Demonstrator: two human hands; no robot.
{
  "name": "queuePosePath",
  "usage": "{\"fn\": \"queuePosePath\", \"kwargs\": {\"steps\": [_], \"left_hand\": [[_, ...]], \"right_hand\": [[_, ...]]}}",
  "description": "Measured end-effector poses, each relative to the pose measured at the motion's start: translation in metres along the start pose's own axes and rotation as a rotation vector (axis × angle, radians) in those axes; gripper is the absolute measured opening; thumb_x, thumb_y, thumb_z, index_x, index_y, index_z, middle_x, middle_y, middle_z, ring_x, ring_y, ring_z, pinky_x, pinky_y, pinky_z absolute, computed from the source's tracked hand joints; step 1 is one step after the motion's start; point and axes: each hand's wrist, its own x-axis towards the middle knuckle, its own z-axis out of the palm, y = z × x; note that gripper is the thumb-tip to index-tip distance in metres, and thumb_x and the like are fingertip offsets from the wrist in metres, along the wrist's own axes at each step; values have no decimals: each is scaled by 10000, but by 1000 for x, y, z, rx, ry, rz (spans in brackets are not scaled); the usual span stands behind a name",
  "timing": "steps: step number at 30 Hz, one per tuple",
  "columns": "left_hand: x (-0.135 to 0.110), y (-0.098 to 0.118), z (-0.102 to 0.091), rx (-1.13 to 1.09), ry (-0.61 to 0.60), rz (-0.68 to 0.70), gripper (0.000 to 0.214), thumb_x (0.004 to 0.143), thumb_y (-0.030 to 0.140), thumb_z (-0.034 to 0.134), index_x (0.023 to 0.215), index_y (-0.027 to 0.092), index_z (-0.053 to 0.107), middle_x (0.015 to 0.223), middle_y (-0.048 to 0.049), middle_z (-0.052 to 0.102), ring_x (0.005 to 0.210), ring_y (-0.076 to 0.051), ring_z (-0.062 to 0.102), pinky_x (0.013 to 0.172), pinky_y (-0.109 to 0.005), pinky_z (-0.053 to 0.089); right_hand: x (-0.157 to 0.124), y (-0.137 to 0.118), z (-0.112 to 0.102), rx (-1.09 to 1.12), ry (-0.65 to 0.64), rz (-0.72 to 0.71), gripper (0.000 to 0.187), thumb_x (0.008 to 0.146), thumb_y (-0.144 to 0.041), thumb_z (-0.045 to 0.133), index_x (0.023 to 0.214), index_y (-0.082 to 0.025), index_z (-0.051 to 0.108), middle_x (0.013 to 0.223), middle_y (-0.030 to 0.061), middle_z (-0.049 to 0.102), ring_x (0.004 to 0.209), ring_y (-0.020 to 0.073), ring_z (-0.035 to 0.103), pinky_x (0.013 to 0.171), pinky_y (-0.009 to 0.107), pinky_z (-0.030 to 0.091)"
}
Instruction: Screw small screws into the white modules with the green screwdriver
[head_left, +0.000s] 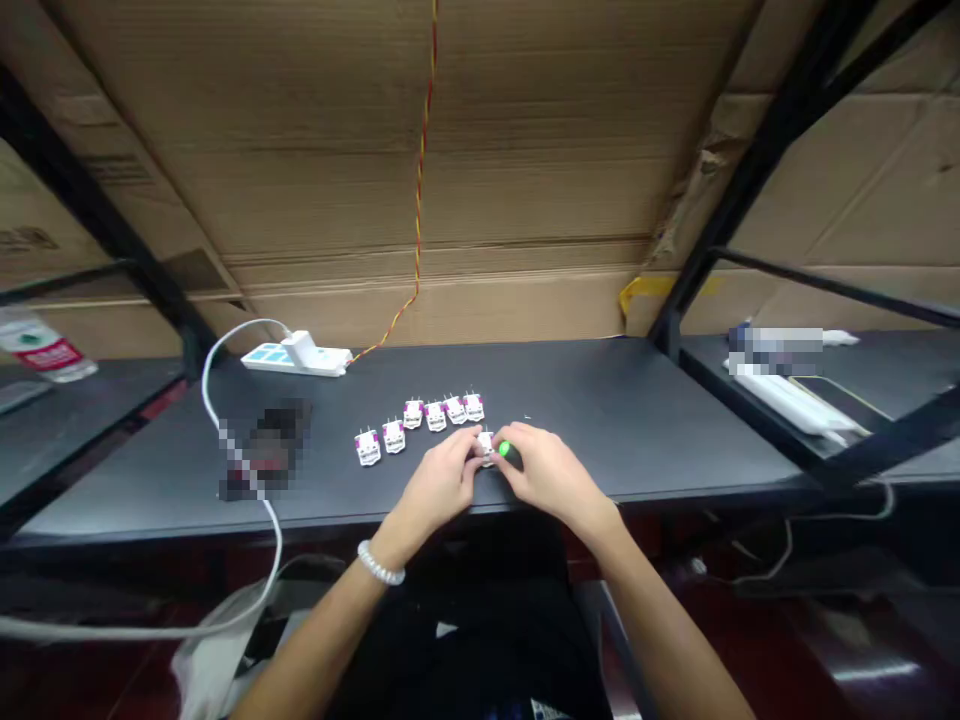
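Note:
My left hand (441,480) and my right hand (546,466) meet over the front of a dark table (637,420). Between their fingertips sits a small white part (486,446) with metal pins, pinched by my left fingers. My right fingers are closed round a small tool with a green tip (505,450) that touches the part. Just behind, several alike white and magenta parts (420,422) lie in a curved row. A bead bracelet (379,566) is on my left wrist.
A white power strip (297,356) with a plug and white cable (247,500) lies at the back left. A blurred dark object (264,452) rests left of the row. Cardboard sheets line the back wall, black frame bars stand either side, and white items (780,392) lie on the right shelf.

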Motion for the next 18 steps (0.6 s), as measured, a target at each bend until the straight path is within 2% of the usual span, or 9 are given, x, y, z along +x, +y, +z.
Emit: {"fn": "queuePosePath", "kwargs": {"steps": [2, 4, 6, 8, 10, 12, 18], "left_hand": [[0, 1, -1, -9, -8, -7, 166, 1015, 129, 527, 1022, 197, 677, 1387, -134, 720, 1313, -292, 693, 1154, -487, 559], [0, 2, -2, -13, -22, -7, 174, 1016, 123, 521, 1017, 200, 677, 1361, -135, 733, 1316, -295, 693, 1138, -480, 569], [-1, 2, -2, -8, -24, 1, 177, 1021, 126, 516, 1015, 204, 675, 1361, -136, 733, 1324, -297, 688, 1131, -474, 573], [-1, 2, -2, -6, -25, 16, 171, 1022, 130, 517, 1023, 206, 669, 1371, -138, 727, 1330, -293, 686, 1120, -459, 582], [-2, 4, -2, 3, -32, 25, 167, 1019, 128, 518, 1037, 205, 665, 1367, -141, 727, 1328, -290, 688, 1115, -451, 586], [-4, 8, -2, 12, -43, 35, 155, 1010, 129, 528, 1039, 203, 660, 1375, -145, 723, 1301, -293, 704, 1108, -451, 593], [-11, 22, 1, -1, -73, 58, 153, 1009, 126, 502, 1031, 205, 631, 1387, -151, 714, 1298, -302, 704, 1074, -447, 613]], "right_hand": [[-9, 0, -17, 121, 109, -51, 109, 996, -216, 597, 1069, -208, 677, 1052, 65, 719, 952, 216, 684, 893, 318, 506], [-21, 2, -36, 205, 189, -96, 213, 994, -196, 552, 1184, -217, 645, 1155, 83, 684, 973, 215, 666, 911, 340, 525], [-31, 6, -51, 273, 335, -144, 279, 1023, -229, 520, 1283, -229, 620, 1144, 86, 652, 1011, 224, 648, 940, 367, 538], [-35, 10, -57, 423, 438, -154, 333, 1061, -300, 528, 1389, -261, 569, 1061, 53, 624, 892, 188, 637, 828, 332, 566], [-32, 12, -55, 623, 584, -185, 318, 1068, -349, 559, 1377, -277, 569, 1020, 31, 601, 841, 165, 649, 744, 300, 578], [-24, 10, -48, 783, 700, -190, 280, 1056, -366, 603, 1322, -278, 594, 1023, 22, 596, 841, 155, 682, 732, 291, 598], [-1, -5, -27, 972, 750, -196, 246, 1031, -397, 666, 1241, -279, 612, 1024, 3, 599, 795, 123, 724, 761, 292, 647]]}}
